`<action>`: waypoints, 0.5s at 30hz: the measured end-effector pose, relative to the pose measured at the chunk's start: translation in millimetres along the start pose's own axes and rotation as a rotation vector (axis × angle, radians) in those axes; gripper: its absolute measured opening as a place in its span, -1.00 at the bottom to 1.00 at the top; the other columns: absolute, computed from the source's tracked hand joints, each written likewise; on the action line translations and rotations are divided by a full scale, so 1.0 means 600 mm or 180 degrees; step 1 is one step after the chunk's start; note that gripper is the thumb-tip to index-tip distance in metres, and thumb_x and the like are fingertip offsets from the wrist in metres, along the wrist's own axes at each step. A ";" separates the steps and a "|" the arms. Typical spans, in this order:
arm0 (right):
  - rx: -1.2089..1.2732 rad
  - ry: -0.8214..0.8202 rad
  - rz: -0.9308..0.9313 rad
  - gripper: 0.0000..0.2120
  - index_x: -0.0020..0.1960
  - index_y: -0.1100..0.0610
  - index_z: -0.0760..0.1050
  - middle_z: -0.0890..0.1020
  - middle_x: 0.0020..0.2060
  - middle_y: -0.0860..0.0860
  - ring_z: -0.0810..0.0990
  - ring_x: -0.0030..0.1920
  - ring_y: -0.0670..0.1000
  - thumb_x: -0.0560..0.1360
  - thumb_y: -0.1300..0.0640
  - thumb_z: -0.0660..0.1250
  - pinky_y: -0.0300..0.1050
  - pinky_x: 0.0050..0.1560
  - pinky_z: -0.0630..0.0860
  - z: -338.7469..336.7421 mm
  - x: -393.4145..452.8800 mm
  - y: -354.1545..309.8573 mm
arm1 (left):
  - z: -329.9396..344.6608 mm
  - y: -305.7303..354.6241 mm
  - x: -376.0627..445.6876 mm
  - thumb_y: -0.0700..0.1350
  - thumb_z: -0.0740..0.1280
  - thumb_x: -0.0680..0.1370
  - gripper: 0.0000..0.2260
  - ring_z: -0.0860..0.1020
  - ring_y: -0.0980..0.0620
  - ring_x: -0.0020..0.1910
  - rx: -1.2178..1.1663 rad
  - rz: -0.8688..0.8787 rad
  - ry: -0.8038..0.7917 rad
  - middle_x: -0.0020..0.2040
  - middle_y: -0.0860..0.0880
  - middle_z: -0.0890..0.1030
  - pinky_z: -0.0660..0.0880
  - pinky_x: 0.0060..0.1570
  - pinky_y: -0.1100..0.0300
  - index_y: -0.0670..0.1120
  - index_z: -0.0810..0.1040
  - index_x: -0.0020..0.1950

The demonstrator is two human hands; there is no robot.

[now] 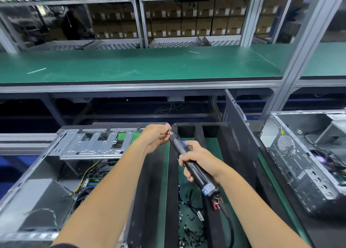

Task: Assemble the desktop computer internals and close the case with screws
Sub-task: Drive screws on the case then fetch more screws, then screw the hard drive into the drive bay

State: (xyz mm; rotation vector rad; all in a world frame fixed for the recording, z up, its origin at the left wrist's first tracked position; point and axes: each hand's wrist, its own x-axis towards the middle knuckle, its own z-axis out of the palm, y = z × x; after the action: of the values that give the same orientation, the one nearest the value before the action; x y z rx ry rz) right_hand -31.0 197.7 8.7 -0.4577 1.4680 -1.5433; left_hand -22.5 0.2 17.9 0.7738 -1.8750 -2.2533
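Gripped mid-frame by the right hand (201,160), an electric screwdriver (194,165) is being loaded: a screw (170,132) is pinched at its tip by the left hand (156,137). Driving into the open case (46,173), lower left, is judged next.

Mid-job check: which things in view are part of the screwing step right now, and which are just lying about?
In use:
black electric screwdriver, gripped by right hand
small silver screw, pinched at its tip by left hand
open grey metal computer case
loose black screws

Lying about:
second grey computer case
upright black side panel
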 end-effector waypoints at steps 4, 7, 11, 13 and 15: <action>0.0587 -0.0338 -0.0379 -0.75 0.29 0.19 0.33 0.63 -0.01 0.39 0.58 -0.40 0.19 0.64 0.17 0.08 -0.08 -0.39 0.55 0.041 0.017 -0.040 | -0.057 0.006 -0.014 -0.18 0.17 0.66 -0.73 0.38 0.17 -0.50 -0.0173 0.0058 0.0285 -0.34 -0.02 0.44 0.37 -0.49 0.37 -0.14 0.48 -0.23; 0.1257 -0.0781 -0.0660 -0.62 0.35 0.34 0.43 0.51 0.21 0.47 0.66 -0.07 0.32 0.62 0.20 0.09 -0.01 -0.17 0.65 0.083 0.034 -0.059 | -0.113 0.014 -0.021 -0.19 0.19 0.66 -0.73 0.37 0.16 -0.50 -0.0643 0.0066 0.0587 -0.37 -0.04 0.48 0.38 -0.52 0.37 -0.17 0.48 -0.23; 0.1324 -0.0719 -0.1101 -0.62 0.41 0.29 0.40 0.53 0.30 0.30 0.57 0.22 0.31 0.60 0.29 0.18 -0.03 0.17 0.61 0.152 0.077 -0.062 | -0.180 0.040 -0.024 -0.24 0.21 0.64 -0.75 0.40 0.18 -0.60 -0.1213 0.0133 0.0740 -0.48 -0.05 0.51 0.37 -0.56 0.37 -0.21 0.44 -0.24; 0.0676 -0.0335 -0.1287 -0.62 0.33 0.28 0.47 0.63 0.18 0.25 0.65 0.17 0.16 0.55 0.17 0.30 -0.12 0.12 0.61 0.195 0.103 -0.072 | -0.212 0.054 -0.024 -0.24 0.20 0.64 -0.76 0.42 0.17 -0.60 -0.1450 0.0171 0.0719 -0.51 -0.02 0.51 0.39 -0.56 0.37 -0.21 0.43 -0.23; 0.0135 0.0487 -0.1370 -0.55 0.12 0.15 0.59 0.73 -0.10 0.16 0.73 -0.09 0.06 0.39 -0.16 0.42 -0.23 -0.13 0.60 0.242 0.131 -0.090 | -0.249 0.062 -0.023 -0.23 0.21 0.64 -0.76 0.44 0.16 -0.56 -0.1548 0.0162 0.0608 -0.48 -0.02 0.50 0.43 -0.51 0.38 -0.21 0.44 -0.23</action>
State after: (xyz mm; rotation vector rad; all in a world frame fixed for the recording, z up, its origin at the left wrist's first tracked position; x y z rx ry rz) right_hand 24.6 43.1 65.0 -0.6754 1.5149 -1.9799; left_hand 47.4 -136.0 41.3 0.8075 -1.1772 -2.3583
